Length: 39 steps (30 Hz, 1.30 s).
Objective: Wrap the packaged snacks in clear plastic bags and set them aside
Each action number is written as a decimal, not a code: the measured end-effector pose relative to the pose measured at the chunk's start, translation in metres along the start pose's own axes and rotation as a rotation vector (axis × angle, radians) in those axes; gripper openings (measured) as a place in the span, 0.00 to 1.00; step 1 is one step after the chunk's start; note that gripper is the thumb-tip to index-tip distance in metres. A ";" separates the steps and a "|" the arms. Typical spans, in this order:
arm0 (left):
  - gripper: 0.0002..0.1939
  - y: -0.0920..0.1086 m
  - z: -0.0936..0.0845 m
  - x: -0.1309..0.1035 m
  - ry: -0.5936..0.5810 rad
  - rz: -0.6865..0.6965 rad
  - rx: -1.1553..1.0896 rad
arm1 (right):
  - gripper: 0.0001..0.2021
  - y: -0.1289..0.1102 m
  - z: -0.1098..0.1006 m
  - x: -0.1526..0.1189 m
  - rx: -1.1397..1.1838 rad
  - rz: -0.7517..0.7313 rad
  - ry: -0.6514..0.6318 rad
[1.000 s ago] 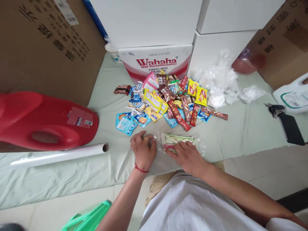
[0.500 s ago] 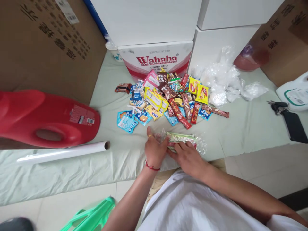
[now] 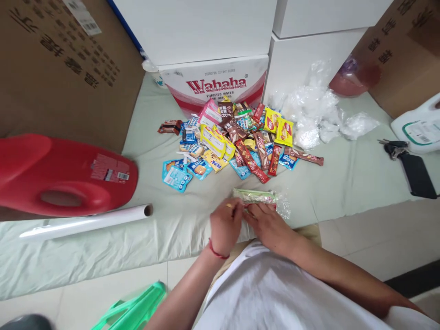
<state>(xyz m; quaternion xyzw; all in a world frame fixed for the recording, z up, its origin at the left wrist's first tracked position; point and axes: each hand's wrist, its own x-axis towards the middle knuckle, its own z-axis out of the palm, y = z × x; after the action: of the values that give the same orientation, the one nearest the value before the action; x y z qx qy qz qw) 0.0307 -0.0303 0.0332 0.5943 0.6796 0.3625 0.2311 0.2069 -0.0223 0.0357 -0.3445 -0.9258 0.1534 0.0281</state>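
Observation:
A clear plastic bag (image 3: pixel 255 196) with green and red contents lies near the table's front edge; what is inside is too crumpled over to name. My left hand (image 3: pixel 226 225), wearing a red cord bracelet, is closed with its fingertips at the bag's left end. Over the near side of the bag, my right hand (image 3: pixel 270 227) holds it with bent fingers against the cloth. Just beyond my hands is a heap of wrapped snacks, with red chocolate bars (image 3: pixel 252 161), yellow packets (image 3: pixel 284 132) and blue packets (image 3: pixel 178 178).
Crumpled clear bags (image 3: pixel 307 117) lie right of the heap, before white boxes. A Wahaha carton (image 3: pixel 220 82) stands behind. On the left are a red jug (image 3: pixel 113 188) and a white roll (image 3: pixel 85 223); on the right, a black phone (image 3: pixel 417 175), keys and a white jug (image 3: pixel 421 126).
My left hand's fingers have drawn in from a stretched-out pose to a closed one at the bag's left end. My right hand stays on the bag. The whole view has shifted slightly.

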 end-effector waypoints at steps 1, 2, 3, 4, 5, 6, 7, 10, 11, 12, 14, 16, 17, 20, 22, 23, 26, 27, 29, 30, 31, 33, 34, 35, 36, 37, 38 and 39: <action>0.14 0.003 0.007 -0.004 -0.033 0.093 0.037 | 0.16 -0.001 -0.001 0.001 0.004 0.006 0.001; 0.15 0.005 0.014 -0.007 -0.049 0.162 0.072 | 0.14 -0.001 -0.003 0.000 0.015 0.011 0.005; 0.16 0.005 0.019 -0.010 -0.044 0.205 0.105 | 0.13 -0.001 -0.008 -0.002 0.037 0.008 0.009; 0.16 0.003 0.023 -0.011 -0.031 0.232 0.136 | 0.13 0.000 -0.015 -0.006 0.076 -0.013 0.010; 0.16 0.000 0.026 -0.012 -0.022 0.258 0.165 | 0.13 0.002 -0.024 -0.011 0.134 -0.049 0.013; 0.16 -0.003 0.028 -0.013 -0.020 0.289 0.195 | 0.13 0.006 -0.035 -0.018 0.208 -0.089 0.031; 0.15 -0.007 0.029 -0.013 -0.021 0.321 0.227 | 0.14 0.011 -0.046 -0.025 0.280 -0.109 0.073; 0.15 -0.014 0.029 -0.014 -0.015 0.395 0.285 | 0.25 0.036 -0.072 -0.040 0.318 0.043 0.309; 0.15 -0.015 0.029 -0.015 -0.019 0.399 0.287 | 0.30 0.046 -0.076 -0.041 0.277 0.116 0.370; 0.15 -0.015 0.028 -0.015 -0.028 0.396 0.287 | 0.35 0.057 -0.077 -0.041 0.237 0.163 0.394; 0.16 -0.013 0.027 -0.017 -0.048 0.388 0.307 | 0.39 0.075 -0.072 -0.036 0.217 0.153 0.361; 0.20 -0.010 0.027 -0.018 -0.059 0.392 0.352 | 0.34 0.086 -0.063 -0.032 0.242 0.096 0.314; 0.20 -0.008 0.027 -0.019 -0.061 0.394 0.372 | 0.28 0.089 -0.059 -0.032 0.242 0.071 0.306; 0.18 -0.007 0.028 -0.020 -0.065 0.390 0.383 | 0.16 0.090 -0.047 -0.048 0.202 0.014 0.289; 0.18 -0.008 0.029 -0.021 -0.067 0.385 0.368 | 0.15 0.089 -0.041 -0.068 0.182 0.015 0.243; 0.18 -0.009 0.029 -0.021 -0.064 0.390 0.362 | 0.15 0.089 -0.038 -0.079 0.183 0.023 0.217; 0.18 -0.011 0.028 -0.022 -0.042 0.437 0.353 | 0.14 0.092 -0.032 -0.107 0.264 0.089 0.202; 0.19 -0.012 0.028 -0.023 -0.029 0.460 0.351 | 0.15 0.093 -0.032 -0.112 0.311 0.149 0.249; 0.23 -0.012 0.028 -0.026 -0.009 0.492 0.366 | 0.16 0.095 -0.033 -0.113 0.374 0.346 0.397; 0.25 -0.012 0.028 -0.029 -0.001 0.500 0.385 | 0.16 0.095 -0.033 -0.108 0.372 0.461 0.469; 0.27 -0.011 0.029 -0.032 0.007 0.502 0.408 | 0.16 0.095 -0.034 -0.101 0.351 0.556 0.510; 0.29 -0.010 0.031 -0.037 0.025 0.501 0.449 | 0.19 0.092 -0.032 -0.083 0.303 0.634 0.471; 0.29 -0.009 0.032 -0.040 0.035 0.501 0.462 | 0.21 0.089 -0.030 -0.074 0.293 0.622 0.407; 0.29 -0.008 0.033 -0.042 0.043 0.502 0.469 | 0.21 0.086 -0.028 -0.065 0.293 0.595 0.336; 0.29 -0.008 0.034 -0.044 0.051 0.503 0.474 | 0.18 0.082 -0.026 -0.059 0.299 0.568 0.277; 0.28 -0.007 0.035 -0.045 0.061 0.505 0.476 | 0.14 0.078 -0.024 -0.055 0.305 0.549 0.239; 0.28 -0.007 0.036 -0.045 0.075 0.508 0.474 | 0.10 0.074 -0.022 -0.052 0.310 0.538 0.230; 0.27 -0.006 0.036 -0.045 0.090 0.515 0.462 | 0.07 0.071 -0.020 -0.052 0.319 0.531 0.245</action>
<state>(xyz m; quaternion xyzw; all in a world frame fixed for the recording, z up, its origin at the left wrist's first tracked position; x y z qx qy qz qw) 0.0620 -0.0661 0.0003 0.7664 0.5810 0.2712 -0.0387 0.2947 0.0004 0.0362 -0.5808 -0.7578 0.2556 0.1520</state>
